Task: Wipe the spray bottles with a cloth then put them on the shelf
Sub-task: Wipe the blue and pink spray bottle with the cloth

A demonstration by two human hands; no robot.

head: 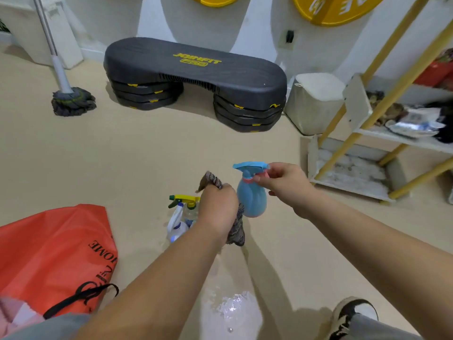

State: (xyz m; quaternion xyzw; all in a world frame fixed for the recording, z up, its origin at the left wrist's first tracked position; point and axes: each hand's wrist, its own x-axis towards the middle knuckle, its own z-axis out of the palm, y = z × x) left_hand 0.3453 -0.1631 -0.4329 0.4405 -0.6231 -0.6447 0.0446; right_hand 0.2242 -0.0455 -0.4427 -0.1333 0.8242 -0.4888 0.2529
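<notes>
The right hand (282, 182) pinches the blue spray bottle (252, 200) at its pink collar, just under the trigger head, so it hangs upright with its long axis vertical, above the floor. The left hand (218, 207), fingers curled tight round a striped cloth (236, 231), sits just left of the bottle's body; the cloth seems to brush its side, though the contact is hard to make out. Two more spray bottles (182, 214) stand on the floor behind the left hand. The shelf (402, 141) lies ahead to the right, nearer the right hand. A black step platform (196, 69) reads "JOINFIT"; the red bag (54, 246) shows "HOME".
</notes>
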